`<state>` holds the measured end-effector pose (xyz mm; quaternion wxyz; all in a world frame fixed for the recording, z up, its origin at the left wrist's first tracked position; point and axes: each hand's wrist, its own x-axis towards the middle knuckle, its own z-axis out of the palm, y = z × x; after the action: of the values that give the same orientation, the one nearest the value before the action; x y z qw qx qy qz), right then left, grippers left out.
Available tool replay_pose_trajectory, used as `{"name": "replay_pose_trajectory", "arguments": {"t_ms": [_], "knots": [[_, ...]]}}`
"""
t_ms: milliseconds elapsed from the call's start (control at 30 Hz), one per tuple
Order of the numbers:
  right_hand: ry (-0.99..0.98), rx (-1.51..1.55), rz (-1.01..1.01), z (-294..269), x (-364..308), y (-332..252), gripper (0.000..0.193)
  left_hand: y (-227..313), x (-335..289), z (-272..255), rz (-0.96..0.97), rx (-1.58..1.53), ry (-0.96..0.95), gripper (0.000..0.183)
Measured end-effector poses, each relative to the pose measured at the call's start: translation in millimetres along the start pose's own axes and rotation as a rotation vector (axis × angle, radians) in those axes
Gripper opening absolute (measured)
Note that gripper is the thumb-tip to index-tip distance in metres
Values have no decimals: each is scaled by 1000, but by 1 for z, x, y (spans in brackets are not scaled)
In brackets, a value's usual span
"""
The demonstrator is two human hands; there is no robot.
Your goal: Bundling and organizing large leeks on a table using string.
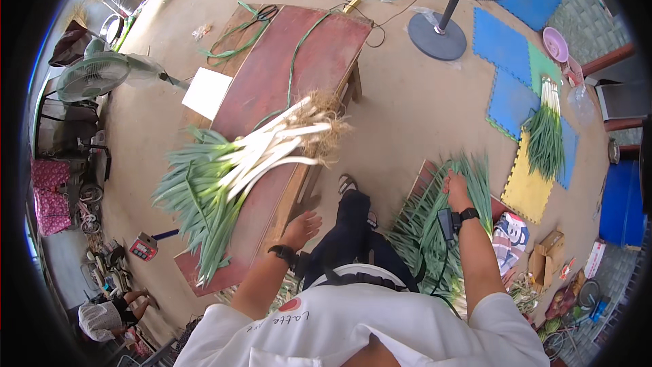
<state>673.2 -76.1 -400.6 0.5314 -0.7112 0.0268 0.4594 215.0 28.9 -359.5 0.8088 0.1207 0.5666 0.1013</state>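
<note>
A large bunch of green onions lies across the dark red bench, roots toward the upper right and leaves toward the lower left. My left hand is beside the bench's right edge, fingers apart, holding nothing. On my right, a second heap of green onions rests on a low surface. My right hand is at the leafy far part of that heap, fingers closed round some leaves; the fingertips are partly hidden among them. A dark device with a cable is strapped at each wrist.
The red bench carries green strap. Around it are a white board, a green fan and a black standing fan. Foam mats on the right hold another onion bundle. Someone else is at lower left.
</note>
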Motion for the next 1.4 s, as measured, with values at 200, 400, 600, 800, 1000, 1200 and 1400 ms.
{"name": "replay_pose_trajectory", "arguments": {"t_ms": [200,400,600,800,1000,1200,1400], "knots": [[205,15,-92,69,99,-19,13,27,52,20,-16,218,-4,39],[150,-615,-561,178,202,13,29,5,164,88,81,469,-141,35],[-1112,-1215,-808,306,130,182,17,-63,283,2,603,566,2,41],[-1251,-1265,-688,292,96,193,15,-63,292,0,499,359,213,44],[-1425,-1311,-558,279,68,108,32,-59,261,-48,472,219,408,48],[-1342,-1185,-539,248,86,170,58,-47,272,-27,477,120,599,51],[-1214,-1108,-299,263,94,232,32,-32,277,-32,491,23,778,55]]}}
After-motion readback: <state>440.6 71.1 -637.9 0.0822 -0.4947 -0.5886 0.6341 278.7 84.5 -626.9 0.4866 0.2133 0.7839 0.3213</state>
